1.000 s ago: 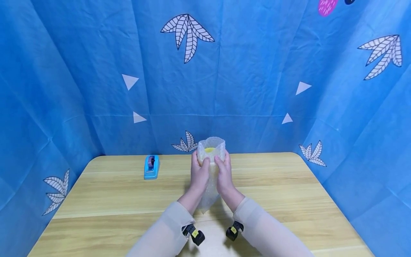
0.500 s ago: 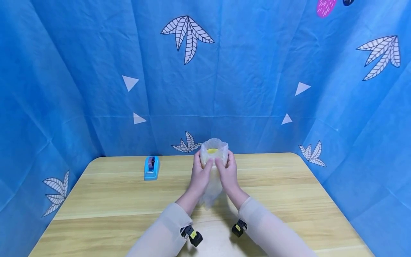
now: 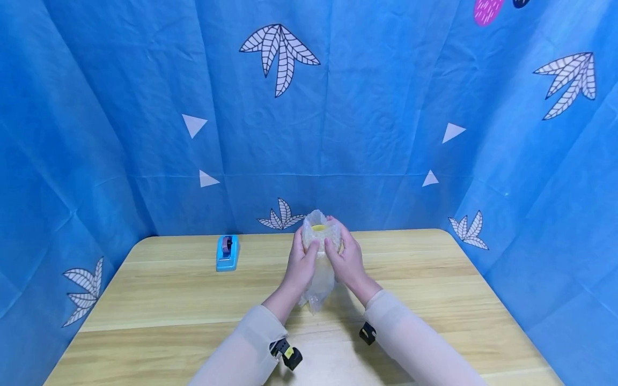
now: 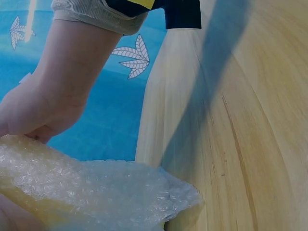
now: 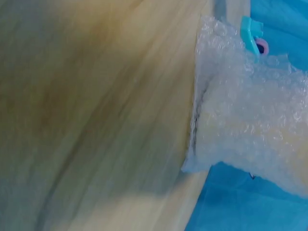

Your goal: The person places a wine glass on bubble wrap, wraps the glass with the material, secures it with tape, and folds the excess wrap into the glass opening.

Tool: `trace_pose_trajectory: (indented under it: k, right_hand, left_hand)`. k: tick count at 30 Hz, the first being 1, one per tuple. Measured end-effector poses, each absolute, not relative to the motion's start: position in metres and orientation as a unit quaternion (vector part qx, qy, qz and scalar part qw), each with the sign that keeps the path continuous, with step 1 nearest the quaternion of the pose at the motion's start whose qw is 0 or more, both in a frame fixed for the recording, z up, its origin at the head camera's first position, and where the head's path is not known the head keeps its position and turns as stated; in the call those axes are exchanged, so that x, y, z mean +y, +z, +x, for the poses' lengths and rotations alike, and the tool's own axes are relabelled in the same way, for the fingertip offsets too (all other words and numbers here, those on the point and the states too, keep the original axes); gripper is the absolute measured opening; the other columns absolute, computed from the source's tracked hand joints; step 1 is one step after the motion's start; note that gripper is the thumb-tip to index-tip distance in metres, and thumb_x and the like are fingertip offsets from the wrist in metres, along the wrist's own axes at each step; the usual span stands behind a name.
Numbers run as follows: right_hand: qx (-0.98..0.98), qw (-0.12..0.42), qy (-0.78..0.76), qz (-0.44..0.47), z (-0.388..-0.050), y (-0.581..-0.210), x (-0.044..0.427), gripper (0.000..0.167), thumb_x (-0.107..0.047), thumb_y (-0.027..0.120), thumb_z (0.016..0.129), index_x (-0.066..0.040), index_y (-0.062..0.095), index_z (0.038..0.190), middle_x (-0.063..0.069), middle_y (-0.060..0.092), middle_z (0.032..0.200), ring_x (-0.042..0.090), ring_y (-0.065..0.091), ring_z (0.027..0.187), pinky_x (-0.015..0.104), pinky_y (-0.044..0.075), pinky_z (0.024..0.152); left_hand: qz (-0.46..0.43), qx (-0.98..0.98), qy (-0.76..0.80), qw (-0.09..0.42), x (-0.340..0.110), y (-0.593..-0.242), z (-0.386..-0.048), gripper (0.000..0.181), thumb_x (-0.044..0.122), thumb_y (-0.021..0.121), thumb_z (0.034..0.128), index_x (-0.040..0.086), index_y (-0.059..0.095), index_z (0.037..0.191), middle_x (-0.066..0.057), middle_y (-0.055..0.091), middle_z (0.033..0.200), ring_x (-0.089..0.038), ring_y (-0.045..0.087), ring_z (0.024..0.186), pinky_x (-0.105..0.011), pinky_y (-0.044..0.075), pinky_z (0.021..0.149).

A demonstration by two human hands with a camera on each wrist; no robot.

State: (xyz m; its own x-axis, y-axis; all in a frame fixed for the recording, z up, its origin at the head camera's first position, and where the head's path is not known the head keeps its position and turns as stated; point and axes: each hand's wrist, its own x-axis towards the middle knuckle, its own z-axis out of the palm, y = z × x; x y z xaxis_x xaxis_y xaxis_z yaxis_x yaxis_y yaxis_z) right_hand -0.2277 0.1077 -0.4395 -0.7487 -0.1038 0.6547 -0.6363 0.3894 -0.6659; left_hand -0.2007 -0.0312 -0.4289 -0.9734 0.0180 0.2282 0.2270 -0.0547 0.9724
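A piece of bubble wrap (image 3: 322, 273) surrounds something with a round yellow end (image 3: 318, 228), whose kind is hidden. My left hand (image 3: 299, 261) grips its left side, thumb on the near face. From the right, my right hand (image 3: 350, 260) holds it with the thumb on the near face and fingers behind the upper rim. In the left wrist view, the loose end of the bubble wrap (image 4: 130, 187) sticks out past the right hand (image 4: 33, 113). The right wrist view has the bubble wrap (image 5: 250, 115) with a flattened end; yellow shows faintly through.
A blue tape dispenser (image 3: 227, 253) with a roll of tape stands at the back left of the wooden table (image 3: 159, 300). Behind and beside the table hangs a blue patterned curtain (image 3: 367, 107). Black cameras (image 3: 289, 355) hang at both sleeves.
The wrapped bundle has shifted slightly right. My right hand has turned, its fingers reaching over the back of the rim, and the wrap's open top looks narrower. The right forearm has swung outward.
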Motion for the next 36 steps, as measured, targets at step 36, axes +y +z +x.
trace_pose_trajectory:
  k: [36]
  right_hand:
    - [-0.798,0.400,0.247,0.376,-0.241,-0.438,0.120,0.059,-0.034,0.023,0.111,0.002,0.067,0.125,0.014,0.065,0.130,0.030,0.058,0.126,0.041,0.042,0.111]
  left_hand:
    - [-0.188,-0.614,-0.765,0.042,-0.040,-0.434,-0.204,0.070,0.011,0.040,0.1005,0.008,0.003,0.160,-0.015,0.011,0.166,-0.031,0.018,0.150,-0.044,0.014,0.123]
